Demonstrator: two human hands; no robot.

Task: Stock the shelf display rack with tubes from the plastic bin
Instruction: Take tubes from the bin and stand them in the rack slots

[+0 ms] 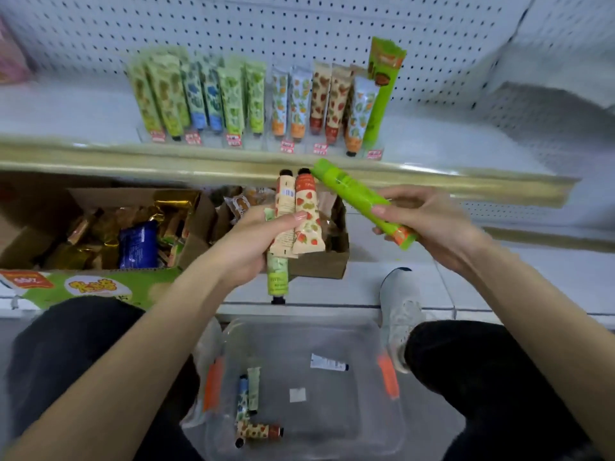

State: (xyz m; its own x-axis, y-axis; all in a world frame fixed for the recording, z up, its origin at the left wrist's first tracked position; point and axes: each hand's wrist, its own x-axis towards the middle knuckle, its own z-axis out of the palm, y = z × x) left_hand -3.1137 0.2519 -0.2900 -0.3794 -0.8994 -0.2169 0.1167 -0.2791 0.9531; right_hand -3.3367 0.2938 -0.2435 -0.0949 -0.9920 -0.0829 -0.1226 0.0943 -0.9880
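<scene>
Your left hand (263, 237) has a closed grip on three tubes (304, 217), your right hand (429, 224) wraps one green tube (359, 201) below the display rack (259, 141). Four-ish tubes left in the plastic bin (332, 334).

Price tags (322, 148) on the display rack (213, 141): blurred, unreadable.

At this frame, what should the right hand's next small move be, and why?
Probably lift the bright green tube in the right hand up to the rack's right end, beside the matching tall green tube. It is held alone and angled toward the shelf, while the left hand grips several other tubes.
</scene>
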